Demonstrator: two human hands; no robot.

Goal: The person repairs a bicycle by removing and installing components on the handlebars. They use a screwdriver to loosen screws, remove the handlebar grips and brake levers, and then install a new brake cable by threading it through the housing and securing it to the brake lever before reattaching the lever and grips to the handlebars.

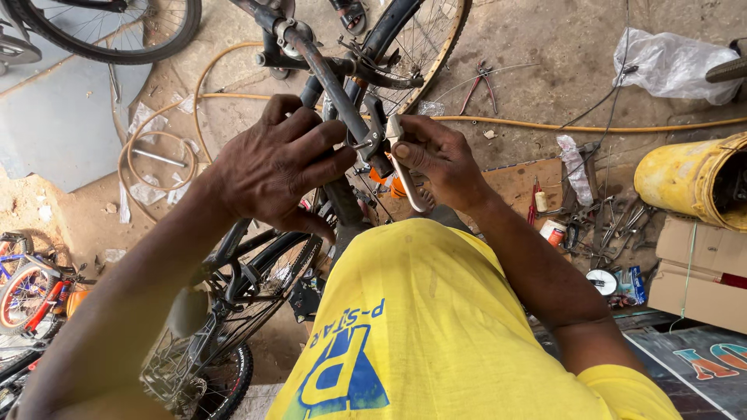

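Observation:
A dark bicycle handlebar (331, 85) runs up the middle of the view, with a metal brake lever clamp (372, 138) on it. My left hand (272, 167) wraps over the bar just left of the clamp, fingers curled on it. My right hand (440, 159) grips the silver brake lever (406, 175), thumb pressed on its upper end beside the clamp. The front wheel (416, 39) lies beyond the bar. My yellow shirt (436, 327) fills the lower middle.
A yellow hose (545, 124) crosses the dirt floor. Pliers (481, 82) lie near the wheel; several tools (599, 225) and a small can sit at right beside a yellow drum (689, 179) and cardboard boxes (700, 268). Other bicycles stand at lower left (226, 327) and top left (109, 27).

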